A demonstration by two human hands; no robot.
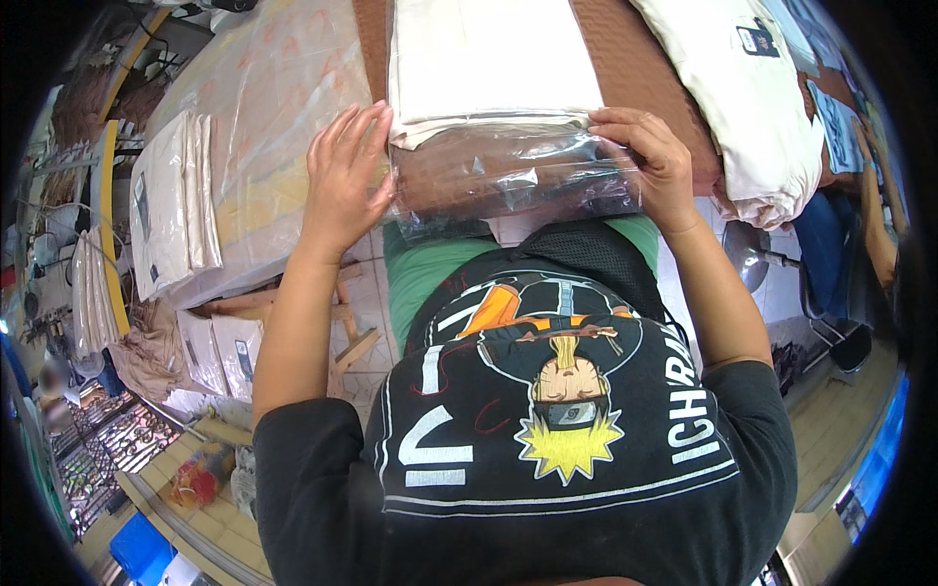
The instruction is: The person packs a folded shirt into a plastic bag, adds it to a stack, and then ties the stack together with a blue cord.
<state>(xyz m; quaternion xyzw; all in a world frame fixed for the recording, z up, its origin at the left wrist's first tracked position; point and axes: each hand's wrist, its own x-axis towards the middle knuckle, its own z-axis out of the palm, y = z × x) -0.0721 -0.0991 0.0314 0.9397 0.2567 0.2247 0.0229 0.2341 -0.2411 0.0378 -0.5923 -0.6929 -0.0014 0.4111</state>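
In front of me on the brown-covered table lies a folded white garment (493, 63), inside a clear plastic bag (508, 176). The loose end of the bag spreads toward me past the garment's near fold. My left hand (350, 171) is flat against the bag's left edge, fingers stretched out and thumb apart. On the other side, my right hand (653, 161) has its fingers bent and pressed together at the bag's right edge, beside the garment's near right corner.
Bagged folded garments (176, 205) lie on a plastic-covered surface (283, 88) at left. A pile of cream garments (747, 107) stands at right. Beyond it shows another person's arm (876, 215). A blue container (144, 547) is at lower left.
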